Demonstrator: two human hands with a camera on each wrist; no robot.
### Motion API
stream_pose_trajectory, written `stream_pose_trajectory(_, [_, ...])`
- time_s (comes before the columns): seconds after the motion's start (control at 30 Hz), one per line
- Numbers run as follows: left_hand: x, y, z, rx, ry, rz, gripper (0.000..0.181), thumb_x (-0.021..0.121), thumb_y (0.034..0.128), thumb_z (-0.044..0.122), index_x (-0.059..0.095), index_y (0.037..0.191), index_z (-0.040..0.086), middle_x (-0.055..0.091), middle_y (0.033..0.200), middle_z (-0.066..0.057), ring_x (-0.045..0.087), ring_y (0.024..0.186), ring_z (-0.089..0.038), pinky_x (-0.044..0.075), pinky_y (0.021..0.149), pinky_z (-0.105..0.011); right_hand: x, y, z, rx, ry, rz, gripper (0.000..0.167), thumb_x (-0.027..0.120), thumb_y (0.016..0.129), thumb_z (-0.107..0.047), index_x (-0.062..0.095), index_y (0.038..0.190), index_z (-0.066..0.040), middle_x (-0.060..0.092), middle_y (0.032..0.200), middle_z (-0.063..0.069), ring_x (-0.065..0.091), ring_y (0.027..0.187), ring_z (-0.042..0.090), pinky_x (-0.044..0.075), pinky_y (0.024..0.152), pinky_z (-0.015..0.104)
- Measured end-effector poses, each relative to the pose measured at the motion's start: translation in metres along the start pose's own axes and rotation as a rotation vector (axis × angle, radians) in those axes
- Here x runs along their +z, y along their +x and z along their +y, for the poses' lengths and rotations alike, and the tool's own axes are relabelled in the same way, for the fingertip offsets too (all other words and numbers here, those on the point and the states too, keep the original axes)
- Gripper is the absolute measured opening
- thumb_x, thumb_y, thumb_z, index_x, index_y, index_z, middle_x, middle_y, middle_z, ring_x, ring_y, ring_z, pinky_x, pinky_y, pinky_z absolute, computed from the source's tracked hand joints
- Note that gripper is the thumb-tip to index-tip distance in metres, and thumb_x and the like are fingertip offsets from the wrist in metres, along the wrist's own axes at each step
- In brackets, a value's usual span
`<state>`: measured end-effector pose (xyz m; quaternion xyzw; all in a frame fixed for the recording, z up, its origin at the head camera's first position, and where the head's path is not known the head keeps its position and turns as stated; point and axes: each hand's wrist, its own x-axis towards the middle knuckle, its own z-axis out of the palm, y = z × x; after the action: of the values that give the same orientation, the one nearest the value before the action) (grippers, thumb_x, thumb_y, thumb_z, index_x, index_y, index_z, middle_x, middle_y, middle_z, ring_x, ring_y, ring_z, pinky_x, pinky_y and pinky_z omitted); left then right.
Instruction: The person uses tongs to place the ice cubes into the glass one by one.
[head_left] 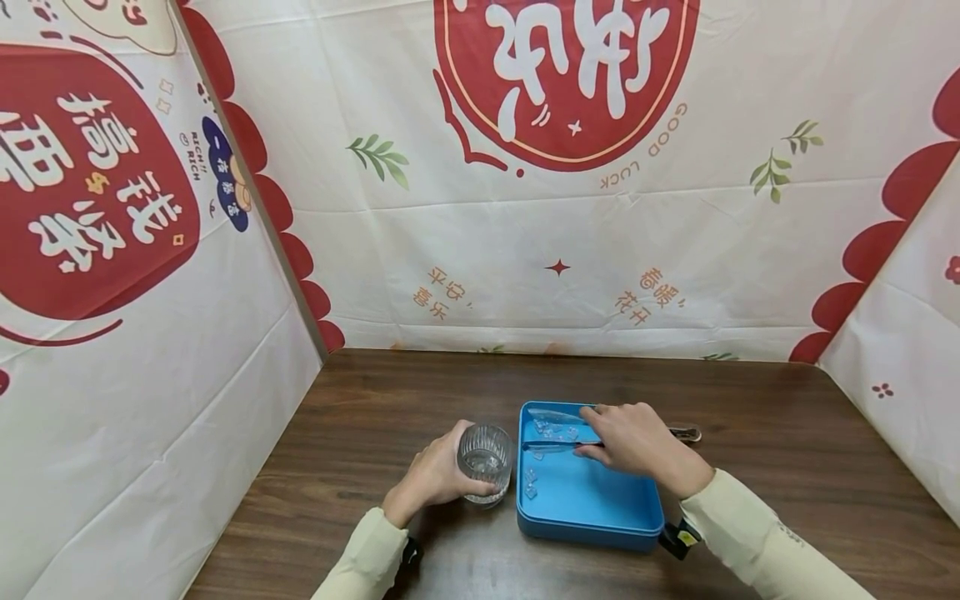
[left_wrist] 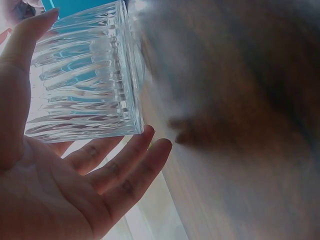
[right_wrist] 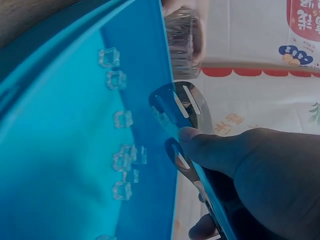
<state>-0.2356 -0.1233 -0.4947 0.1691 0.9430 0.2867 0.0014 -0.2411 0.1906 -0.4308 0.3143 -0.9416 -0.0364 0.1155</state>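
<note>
My left hand (head_left: 435, 473) grips a clear ribbed glass (head_left: 487, 450) just left of the blue box, thumb on one side and fingers on the other. Ridges run along the glass (left_wrist: 85, 80) in the left wrist view; whether its base touches the table I cannot tell. Over the box (head_left: 600, 504), my right hand (head_left: 637, 440) holds metal tongs (right_wrist: 187, 102) with slotted ends, spread apart. Small clear cubes (right_wrist: 121, 162) lie along the box's left side and far-left corner. The tongs' ends are above or among them; whether a cube sits between them is unclear.
A brown wooden table (head_left: 360, 417) carries everything. White printed cloth (head_left: 487, 225) closes off the back and both sides. The tongs' handle end (head_left: 686, 434) sticks out past the box's right rim. A dark strap with a device (head_left: 678, 537) hangs under the right wrist.
</note>
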Motion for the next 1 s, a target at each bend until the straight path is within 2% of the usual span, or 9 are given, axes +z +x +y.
stream_pose_trajectory(0.13, [0.000, 0.000, 0.000, 0.004, -0.001, 0.003, 0.086, 0.089, 0.0596, 0.055, 0.049, 0.127, 0.021, 0.067, 0.108, 0.000, 0.065, 0.094, -0.021, 0.049, 0.072, -0.040, 0.006, -0.001, 0.000, -0.002, -0.005, -0.019, 0.056, 0.072, 0.083, -0.053, 0.067, 0.114, -0.007, 0.073, 0.094, 0.011, 0.065, 0.061, 0.020, 0.045, 0.046, 0.026])
stream_pose_trajectory(0.33, [0.000, -0.001, 0.000, -0.002, -0.005, -0.001, 0.087, 0.089, 0.0596, 0.056, 0.049, 0.128, 0.020, 0.067, 0.108, 0.000, 0.064, 0.093, -0.020, 0.049, 0.071, -0.041, 0.014, -0.001, 0.000, -0.004, 0.010, -0.042, 0.053, 0.071, 0.084, -0.053, 0.066, 0.112, -0.009, 0.071, 0.087, 0.008, 0.062, 0.058, 0.019, 0.045, 0.046, 0.026])
stream_pose_trajectory(0.53, [0.000, -0.001, 0.000, -0.004, -0.009, -0.003, 0.087, 0.088, 0.0602, 0.056, 0.049, 0.128, 0.020, 0.067, 0.107, 0.000, 0.064, 0.094, -0.020, 0.049, 0.073, -0.043, 0.021, -0.001, -0.002, -0.021, 0.043, -0.050, 0.049, 0.072, 0.085, -0.051, 0.067, 0.110, -0.009, 0.071, 0.087, 0.009, 0.064, 0.060, 0.020, 0.047, 0.048, 0.028])
stream_pose_trajectory(1.0, [0.001, 0.000, -0.003, 0.007, -0.005, 0.006, 0.088, 0.088, 0.0602, 0.056, 0.049, 0.129, 0.019, 0.067, 0.111, -0.001, 0.065, 0.096, -0.023, 0.049, 0.074, -0.044, 0.027, -0.001, -0.004, -0.019, 0.076, -0.057, 0.043, 0.072, 0.086, -0.046, 0.069, 0.110, -0.010, 0.072, 0.086, 0.007, 0.065, 0.061, 0.018, 0.049, 0.051, 0.027])
